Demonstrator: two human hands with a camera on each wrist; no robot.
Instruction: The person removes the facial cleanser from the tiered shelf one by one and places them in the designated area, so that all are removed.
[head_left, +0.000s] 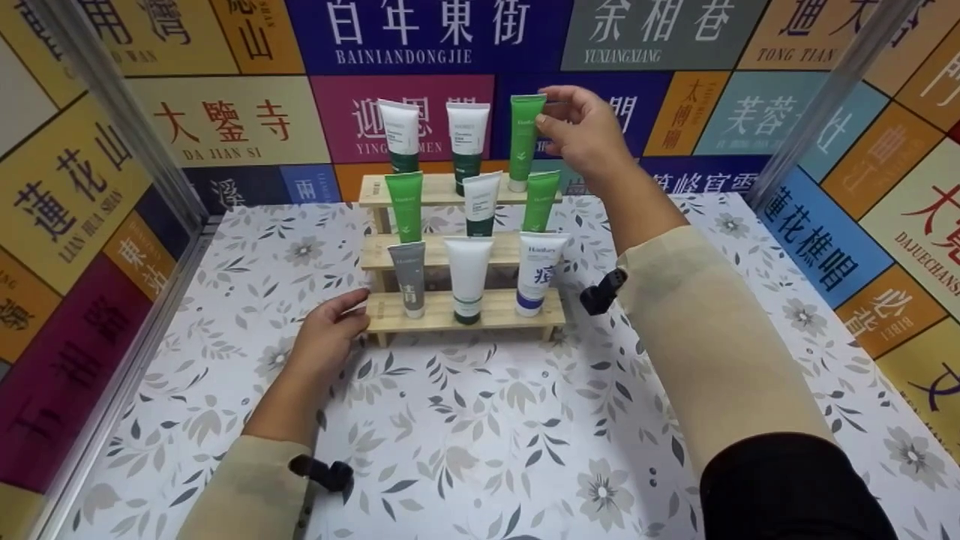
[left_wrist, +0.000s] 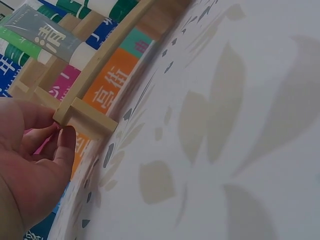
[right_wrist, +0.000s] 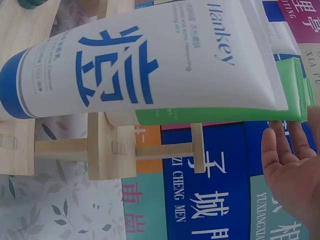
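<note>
A three-tier wooden stand (head_left: pixel 442 322) holds several squeeze tubes standing on their caps. My right hand (head_left: pixel 589 135) is at the top tier's right end and pinches the upper edge of a green tube (head_left: pixel 523 146), thumb in front. In the right wrist view my right hand (right_wrist: pixel 295 165) shows beyond a white tube with blue print (right_wrist: pixel 120 67). My left hand (head_left: pixel 328 334) grips the left end of the lowest shelf; the left wrist view shows thumb and forefinger (left_wrist: pixel 37 114) at its corner. Near it stands a grey tube (head_left: pixel 409 281).
The middle tier carries a green tube (head_left: pixel 406 208), a white-and-green tube (head_left: pixel 481 204) and another green tube (head_left: pixel 539 201). Two white-and-green tubes stand on top. A white tube (head_left: pixel 468 277) is bottom centre. Lettered panels (head_left: pixel 232 120) enclose the floral-covered table (head_left: pixel 480 450).
</note>
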